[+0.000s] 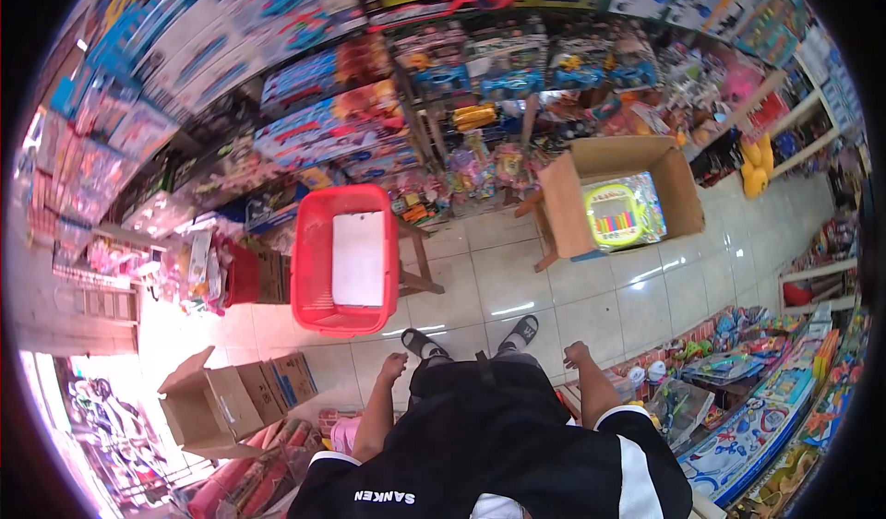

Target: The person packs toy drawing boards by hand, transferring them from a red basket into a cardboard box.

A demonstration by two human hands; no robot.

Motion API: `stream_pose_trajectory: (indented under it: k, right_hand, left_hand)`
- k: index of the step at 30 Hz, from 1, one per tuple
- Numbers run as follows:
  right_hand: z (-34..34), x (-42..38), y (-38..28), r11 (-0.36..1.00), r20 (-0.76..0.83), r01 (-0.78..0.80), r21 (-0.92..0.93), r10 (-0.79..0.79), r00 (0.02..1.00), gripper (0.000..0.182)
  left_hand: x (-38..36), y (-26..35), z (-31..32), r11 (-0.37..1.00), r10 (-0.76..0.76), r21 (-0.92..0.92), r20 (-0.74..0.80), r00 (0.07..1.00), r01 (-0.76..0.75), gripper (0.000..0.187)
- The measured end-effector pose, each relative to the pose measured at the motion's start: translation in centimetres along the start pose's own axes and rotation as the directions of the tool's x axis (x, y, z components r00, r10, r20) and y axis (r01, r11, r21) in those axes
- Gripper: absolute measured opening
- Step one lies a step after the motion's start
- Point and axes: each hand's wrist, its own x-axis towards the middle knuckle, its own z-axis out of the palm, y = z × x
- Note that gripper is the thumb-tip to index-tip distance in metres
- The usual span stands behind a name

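Note:
My left hand (394,367) hangs beside my left leg, its fingers curled in, with no object visible in it. On the other side of my body, my right hand (577,355) is also loosely closed, touching nothing that I can see. Ahead to the left is a red plastic basket (300,284) with a white flat box or sheet (358,261) inside. An open cardboard box (565,214) stands ahead to the right on a wooden stool. A packaged toy with a lime-green frame and coloured bars (616,214) lies in it. Both hands are well apart from the two containers.
Shelves ahead carry boxed toys (332,131) and bagged toys. An open empty-looking carton (217,408) sits at the lower left. More packaged toys (738,454) are stacked at my right. A wooden stool (420,270) supports the basket. Tiled floor (498,284) lies before my feet.

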Motion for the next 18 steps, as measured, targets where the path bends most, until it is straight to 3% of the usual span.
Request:
stream_pose_trajectory:
  k: [2,4,6,10,11,14,17,18]
  right_hand:
    - [0.7,-0.5,-3.0,0.996,-0.122,0.051,0.076,-0.042,0.992,0.029]
    - [2.6,-1.1,-7.0,0.962,-0.159,0.114,0.248,-0.076,0.984,0.028]
    - [5.1,-2.9,-11.8,0.932,-0.127,0.177,0.316,-0.143,0.982,0.027]
    - [10.4,-5.4,-20.2,0.896,-0.175,0.44,-0.069,-0.445,0.878,0.023]
    - [11.6,-6.0,-21.7,0.897,-0.159,0.433,-0.087,-0.442,0.883,0.023]
    - [14.3,-6.9,-26.6,0.84,-0.151,0.542,0.036,-0.531,0.834,0.022]
    - [16.4,-7.1,-30.1,0.755,-0.21,0.64,0.142,-0.609,0.765,0.018]
    - [16.8,-8.2,-31.7,0.675,-0.309,0.724,0.143,-0.665,0.68,0.017]
  left_hand:
    - [0.5,-1.1,-1.9,0.997,0.063,-0.037,0.009,0.998,-0.063,0.044]
    - [1.0,-3.1,-4.1,0.981,0.144,-0.125,-0.031,0.989,-0.146,0.044]
    - [1.9,-5.5,-6.6,0.975,0.12,-0.185,-0.043,0.992,-0.126,0.042]
    - [2.3,-12.4,-10.7,0.951,-0.082,-0.303,-0.087,0.993,0.052,0.035]
    - [1.6,-13.7,-11.7,0.932,-0.12,-0.351,-0.077,0.99,0.086,0.034]
    - [-0.2,-15.5,-14.0,0.899,-0.19,-0.418,-0.107,0.976,0.13,0.031]
    - [-0.9,-16.3,-16.2,0.88,-0.147,-0.475,-0.207,0.967,0.033,0.031]
    - [-0.5,-16.1,-17.1,0.868,-0.089,-0.492,-0.276,0.957,-0.062,0.031]
